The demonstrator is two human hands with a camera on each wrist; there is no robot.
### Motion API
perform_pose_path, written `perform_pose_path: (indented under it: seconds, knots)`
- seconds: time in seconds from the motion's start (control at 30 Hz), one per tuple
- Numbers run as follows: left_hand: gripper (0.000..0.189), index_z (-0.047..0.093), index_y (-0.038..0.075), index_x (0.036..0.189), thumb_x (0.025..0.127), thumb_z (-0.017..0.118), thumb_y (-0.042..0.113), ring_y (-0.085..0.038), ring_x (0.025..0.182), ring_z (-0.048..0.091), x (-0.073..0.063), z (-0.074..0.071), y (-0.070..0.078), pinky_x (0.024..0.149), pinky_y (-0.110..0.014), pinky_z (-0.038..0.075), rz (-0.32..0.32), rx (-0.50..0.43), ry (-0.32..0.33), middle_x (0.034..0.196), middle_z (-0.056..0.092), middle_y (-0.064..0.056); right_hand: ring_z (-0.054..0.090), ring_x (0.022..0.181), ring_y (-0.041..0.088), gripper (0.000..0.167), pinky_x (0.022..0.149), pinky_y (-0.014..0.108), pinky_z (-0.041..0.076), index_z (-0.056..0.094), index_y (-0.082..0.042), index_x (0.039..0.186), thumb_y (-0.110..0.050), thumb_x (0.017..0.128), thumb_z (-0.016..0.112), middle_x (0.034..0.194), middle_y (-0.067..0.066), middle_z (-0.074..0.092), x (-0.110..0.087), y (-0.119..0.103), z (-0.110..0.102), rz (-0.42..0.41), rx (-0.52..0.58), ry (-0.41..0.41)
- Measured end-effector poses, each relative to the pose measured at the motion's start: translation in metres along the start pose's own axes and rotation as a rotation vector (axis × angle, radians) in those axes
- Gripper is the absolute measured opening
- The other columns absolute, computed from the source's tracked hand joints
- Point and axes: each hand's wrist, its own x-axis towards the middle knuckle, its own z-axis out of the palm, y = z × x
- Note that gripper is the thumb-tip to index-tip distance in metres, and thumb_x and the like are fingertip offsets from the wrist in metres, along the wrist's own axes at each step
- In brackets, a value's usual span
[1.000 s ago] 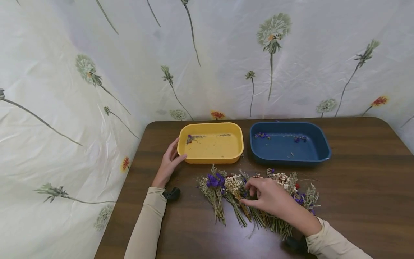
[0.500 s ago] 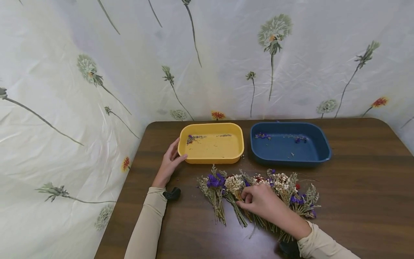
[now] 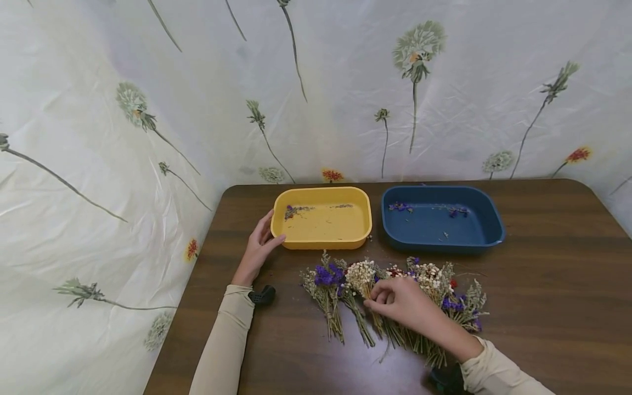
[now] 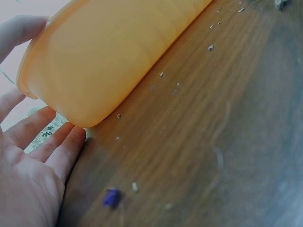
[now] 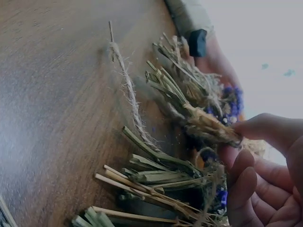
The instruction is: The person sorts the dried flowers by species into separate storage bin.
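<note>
My left hand (image 3: 257, 249) holds the left end of a yellow plastic tray (image 3: 326, 245), its thumb at the near corner and the fingers along the outer left wall. In the left wrist view the tray's wall (image 4: 94, 66) stands close to those fingers. My right hand (image 3: 405, 302) is over a row of dried flower bunches. Between thumb and forefinger it pinches the tied stems of a white dried flower bunch (image 3: 361, 272). The right wrist view shows the pinched stems (image 5: 208, 124), with other stem ends (image 5: 147, 175) beside them. Part of the row is hidden under the hand.
A purple-flowered bunch (image 3: 327, 277) lies at the row's left end; more white blooms (image 3: 434, 277) lie right of the hand. A blue tray (image 3: 444, 241) stands right of the yellow one. Both trays hold petal scraps. Frayed twine (image 5: 130, 92) lies on the brown table (image 3: 558, 285).
My right hand has come down and a little left onto the white bunch, its thumb and forefinger closing on the stems. That bunch has shifted slightly. The left hand stays at the yellow tray.
</note>
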Motion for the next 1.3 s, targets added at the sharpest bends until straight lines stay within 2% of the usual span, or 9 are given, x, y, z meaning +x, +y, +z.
perform_pose_path:
  seconds: [0.3, 0.53, 0.7, 0.93, 1.3]
  knots:
    - [0.073, 0.036, 0.033, 0.161, 0.099, 0.072, 0.024, -0.024, 0.153, 0.038, 0.0, 0.0, -0.005, 0.124, -0.053, 0.033, 0.039, 0.01, 0.007, 0.167, 0.035, 0.002, 0.064, 0.067, 0.003, 0.01, 0.064, 0.022, 0.057, 0.076, -0.019, 0.086, -0.027, 0.091, 0.079, 0.08, -0.007, 0.07, -0.002, -0.003, -0.008, 0.062, 0.089, 0.022]
    - [0.074, 0.034, 0.032, 0.162, 0.099, 0.071, 0.02, -0.025, 0.155, 0.035, 0.0, -0.001, -0.005, 0.125, -0.052, 0.033, 0.014, 0.002, 0.005, 0.168, 0.033, 0.0, 0.066, 0.065, 0.007, 0.013, 0.061, 0.024, 0.057, 0.076, -0.017, 0.087, -0.028, 0.092, 0.079, 0.079, -0.006, 0.072, -0.002, -0.007, -0.015, 0.097, 0.148, 0.048]
    - [0.077, 0.031, 0.026, 0.164, 0.099, 0.071, 0.017, -0.028, 0.157, 0.031, -0.001, -0.001, 0.001, 0.127, -0.052, 0.029, -0.004, 0.001, 0.0, 0.169, 0.031, -0.005, 0.068, 0.068, 0.012, 0.015, 0.062, 0.024, 0.057, 0.077, -0.014, 0.091, -0.028, 0.092, 0.079, 0.081, -0.003, 0.074, -0.003, -0.008, -0.021, 0.081, 0.192, 0.066]
    - [0.076, 0.031, 0.018, 0.164, 0.099, 0.07, 0.014, -0.03, 0.156, 0.032, -0.012, 0.004, 0.025, 0.126, -0.053, 0.03, -0.007, -0.008, -0.012, 0.169, 0.032, -0.008, 0.07, 0.067, 0.021, 0.013, 0.059, 0.027, 0.057, 0.077, -0.015, 0.091, -0.028, 0.092, 0.08, 0.082, 0.0, 0.074, -0.002, -0.01, -0.029, 0.079, 0.274, 0.085]
    - [0.075, 0.031, 0.018, 0.164, 0.099, 0.069, 0.012, -0.031, 0.156, 0.033, -0.01, 0.003, 0.023, 0.125, -0.053, 0.032, 0.007, -0.004, -0.015, 0.169, 0.032, -0.008, 0.071, 0.066, 0.024, 0.012, 0.057, 0.031, 0.057, 0.077, -0.015, 0.094, -0.027, 0.093, 0.078, 0.083, 0.002, 0.076, 0.001, -0.012, -0.042, 0.036, 0.288, 0.134]
